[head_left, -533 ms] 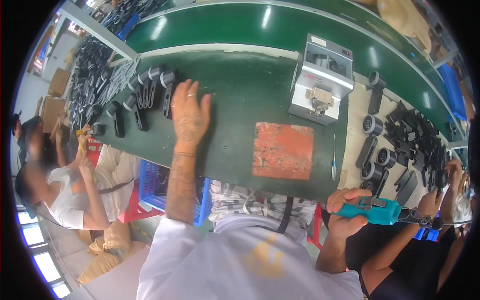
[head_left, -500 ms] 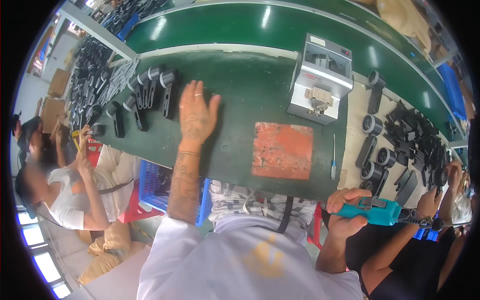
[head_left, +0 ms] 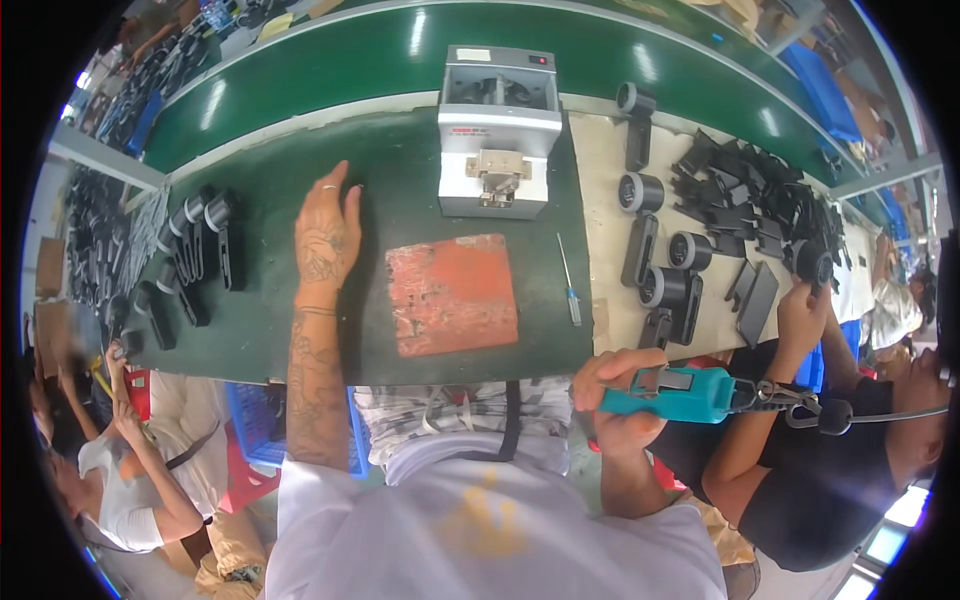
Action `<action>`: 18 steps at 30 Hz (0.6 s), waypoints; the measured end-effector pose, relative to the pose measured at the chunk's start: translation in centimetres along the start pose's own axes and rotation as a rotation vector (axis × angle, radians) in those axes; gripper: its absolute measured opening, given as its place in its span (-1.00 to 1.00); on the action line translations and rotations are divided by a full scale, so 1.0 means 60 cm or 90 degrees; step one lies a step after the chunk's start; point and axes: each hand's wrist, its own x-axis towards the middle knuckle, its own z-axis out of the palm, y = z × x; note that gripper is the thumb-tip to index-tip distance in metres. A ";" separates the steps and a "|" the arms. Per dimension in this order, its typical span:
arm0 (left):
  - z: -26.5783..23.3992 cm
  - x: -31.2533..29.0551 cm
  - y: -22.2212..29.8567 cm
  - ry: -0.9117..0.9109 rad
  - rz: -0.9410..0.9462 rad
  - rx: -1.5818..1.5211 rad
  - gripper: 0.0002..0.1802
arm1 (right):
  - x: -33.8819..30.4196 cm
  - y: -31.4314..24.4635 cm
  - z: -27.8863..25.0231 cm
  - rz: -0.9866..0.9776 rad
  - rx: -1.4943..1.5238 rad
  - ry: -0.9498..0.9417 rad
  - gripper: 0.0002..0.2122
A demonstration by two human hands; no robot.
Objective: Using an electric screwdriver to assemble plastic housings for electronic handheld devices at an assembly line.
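Left grip (head_left: 328,240): shifted from beside the black handled pieces (head_left: 228,265) toward the red mat (head_left: 455,295); fingers stretched, thumb apart, over the counter (head_left: 400,185), contact unclear.
Right grip (head_left: 622,440): clamped round the teal tool (head_left: 700,398) at the counter's near edge, fingers hiding its left end.
Blue basket (head_left: 258,452): partly hidden behind the left forearm (head_left: 318,400).
Screwdriver (head_left: 574,307): right of the mat.
Black parts (head_left: 720,200): heaped at right, hard to separate; a co-worker's hand (head_left: 803,312) at their near edge.
Grey machine (head_left: 500,130): beyond the mat.

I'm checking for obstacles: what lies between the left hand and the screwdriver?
In the head view, the red mat lies between the left hand and the screwdriver, with green tabletop showing on either side.
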 end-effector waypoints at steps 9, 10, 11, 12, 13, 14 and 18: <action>-0.060 0.060 0.209 0.158 -0.028 -0.196 -0.85 | -0.010 -0.016 -0.030 -0.001 -0.022 0.031 -0.23; -0.052 0.057 0.259 0.149 0.057 -0.257 -0.87 | -0.011 -0.017 -0.029 0.000 -0.022 0.028 -0.23; -0.037 0.048 0.314 0.035 0.084 -0.295 -0.87 | -0.011 -0.015 -0.027 0.000 -0.013 0.039 -0.23; -0.007 0.041 0.359 -0.095 0.126 -0.323 -0.82 | -0.008 -0.012 -0.021 -0.001 0.002 0.043 -0.23; 0.029 0.035 0.396 -0.138 0.143 -0.385 -0.72 | -0.004 -0.011 -0.016 -0.004 0.004 0.036 -0.23; 0.079 0.029 0.423 -0.107 0.210 -0.327 -0.59 | -0.001 -0.012 -0.010 0.003 -0.004 0.038 -0.23; 0.182 0.017 0.492 -0.305 0.233 -0.188 -0.38 | -0.010 -0.013 0.000 0.005 -0.053 0.080 -0.22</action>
